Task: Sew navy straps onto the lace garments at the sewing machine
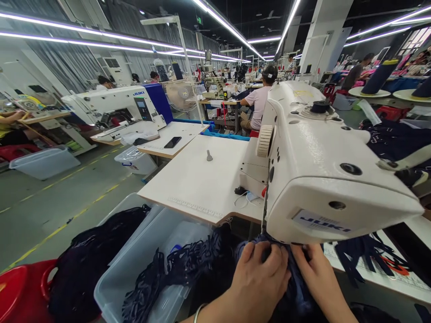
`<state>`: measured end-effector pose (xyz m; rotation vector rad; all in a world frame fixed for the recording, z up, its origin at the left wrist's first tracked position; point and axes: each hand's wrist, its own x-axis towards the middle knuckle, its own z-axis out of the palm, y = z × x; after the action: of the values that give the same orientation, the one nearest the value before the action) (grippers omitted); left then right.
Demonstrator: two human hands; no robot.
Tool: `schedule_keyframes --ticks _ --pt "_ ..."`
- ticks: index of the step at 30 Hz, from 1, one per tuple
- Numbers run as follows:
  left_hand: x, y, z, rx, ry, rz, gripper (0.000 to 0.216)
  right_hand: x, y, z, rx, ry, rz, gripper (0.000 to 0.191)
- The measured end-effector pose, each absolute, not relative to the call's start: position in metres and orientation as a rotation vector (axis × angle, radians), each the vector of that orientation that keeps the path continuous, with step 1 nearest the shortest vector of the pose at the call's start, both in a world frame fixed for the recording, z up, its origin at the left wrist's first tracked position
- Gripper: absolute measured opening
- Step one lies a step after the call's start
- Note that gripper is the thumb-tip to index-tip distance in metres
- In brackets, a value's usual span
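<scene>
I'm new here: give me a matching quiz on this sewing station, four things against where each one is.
Things:
1 phone
2 red tub
3 dark fabric
4 thread cone

Places:
a under the left hand and right hand, at the sewing machine
b far right, on a round stand
c bottom left corner
d on the farther table

Pairs: 1-d, 2-c, 3-a, 4-b

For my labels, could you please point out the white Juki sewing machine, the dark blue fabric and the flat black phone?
White Juki sewing machine (323,170): head view, top casing.
Dark blue fabric (296,288): head view, bunched middle.
Flat black phone (172,142): head view, screen.
</scene>
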<state>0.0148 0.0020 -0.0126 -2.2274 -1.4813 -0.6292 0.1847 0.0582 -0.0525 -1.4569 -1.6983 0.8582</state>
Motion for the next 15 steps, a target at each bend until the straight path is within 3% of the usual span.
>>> schedule_keyframes --ticks 12,15 --pt "0.013 0.002 -0.006 -2.314 -1.344 -0.554 0.037 0.277 0.065 -0.079 -1.427 -1.891 0.722 0.043" --pt "0.014 0.000 -0.008 -2.358 -1.330 -0.508 0.048 0.302 0.062 -0.079 -1.533 -1.879 0.683 0.045"
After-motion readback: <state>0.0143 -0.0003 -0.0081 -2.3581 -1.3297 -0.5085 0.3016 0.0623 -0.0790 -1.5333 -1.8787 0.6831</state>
